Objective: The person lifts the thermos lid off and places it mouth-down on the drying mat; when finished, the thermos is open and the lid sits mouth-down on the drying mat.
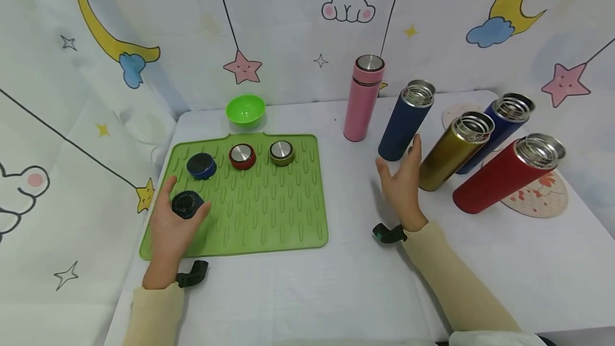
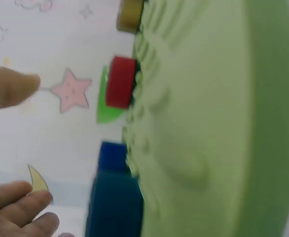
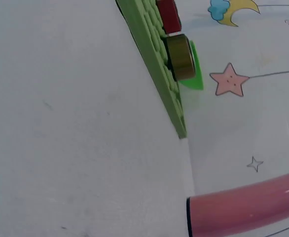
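Note:
My left hand (image 1: 174, 228) hovers at a dark navy bottle lid (image 1: 186, 204) on the green mat (image 1: 269, 218), thumb and fingers spread around it. In the left wrist view, the fingers (image 2: 23, 207) stand apart from that lid (image 2: 115, 205). A blue lid (image 1: 201, 166), a red lid (image 1: 242, 157) and a gold lid (image 1: 281, 153) sit farther back on the mat. Beside the base of an uncapped navy bottle (image 1: 403, 124), my right hand (image 1: 403, 188) holds its thumb and fingers apart, nothing between them.
A capped pink bottle (image 1: 363, 103) stands at the back. Uncapped gold (image 1: 449, 156), blue (image 1: 502, 127) and red (image 1: 504, 178) bottles stand on the right, with a round patterned mat (image 1: 548, 199) near them. Behind the green mat sits a green bowl (image 1: 245, 110).

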Demonstrator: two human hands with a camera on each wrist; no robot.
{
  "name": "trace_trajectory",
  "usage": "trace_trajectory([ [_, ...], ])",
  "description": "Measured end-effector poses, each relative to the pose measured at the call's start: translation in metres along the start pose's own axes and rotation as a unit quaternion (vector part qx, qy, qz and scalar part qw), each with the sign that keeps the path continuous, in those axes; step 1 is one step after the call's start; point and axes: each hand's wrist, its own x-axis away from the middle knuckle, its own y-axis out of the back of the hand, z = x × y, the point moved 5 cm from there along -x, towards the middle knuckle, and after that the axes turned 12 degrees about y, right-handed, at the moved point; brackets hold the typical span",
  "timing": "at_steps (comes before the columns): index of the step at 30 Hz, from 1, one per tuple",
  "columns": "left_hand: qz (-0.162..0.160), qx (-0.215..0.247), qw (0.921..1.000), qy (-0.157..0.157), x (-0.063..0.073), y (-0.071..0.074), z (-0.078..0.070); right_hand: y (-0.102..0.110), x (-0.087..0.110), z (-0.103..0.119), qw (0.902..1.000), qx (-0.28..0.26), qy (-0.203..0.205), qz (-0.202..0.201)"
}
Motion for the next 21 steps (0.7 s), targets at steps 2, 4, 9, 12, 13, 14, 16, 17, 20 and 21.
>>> trace_trajectory([
  [2,0.011,0.001,0.9998,-0.016,0.005,-0.003,-0.009,-0.001,0.005,0.007,0.9998,0.003,0.022,0.002],
  [4,0.038,0.002,0.9986,-0.036,0.011,-0.009,-0.016,-0.004,0.008,0.014,0.9988,0.003,0.047,0.009],
  [9,0.119,-0.018,0.9887,-0.089,0.026,-0.033,-0.032,-0.016,0.001,0.019,0.9948,-0.004,0.089,0.05],
  [12,0.156,-0.028,0.9813,-0.109,0.036,-0.048,-0.039,-0.024,-0.01,0.016,0.9937,-0.001,0.081,0.077],
  [13,0.165,-0.031,0.979,-0.116,0.039,-0.053,-0.041,-0.027,-0.015,0.015,0.9936,0.002,0.075,0.084],
  [14,0.174,-0.032,0.9769,-0.12,0.042,-0.057,-0.042,-0.031,-0.02,0.014,0.9935,0.003,0.068,0.091],
  [16,0.19,-0.032,0.973,-0.127,0.049,-0.065,-0.046,-0.038,-0.03,0.012,0.9935,0.001,0.055,0.1],
  [17,0.197,-0.029,0.9712,-0.131,0.052,-0.068,-0.047,-0.042,-0.035,0.012,0.9934,-0.002,0.049,0.104],
  [20,0.212,-0.021,0.9671,-0.139,0.059,-0.076,-0.05,-0.053,-0.051,0.008,0.9935,-0.01,0.038,0.107],
  [21,0.216,-0.019,0.9661,-0.14,0.061,-0.078,-0.051,-0.056,-0.056,0.006,0.9937,-0.011,0.035,0.106],
])
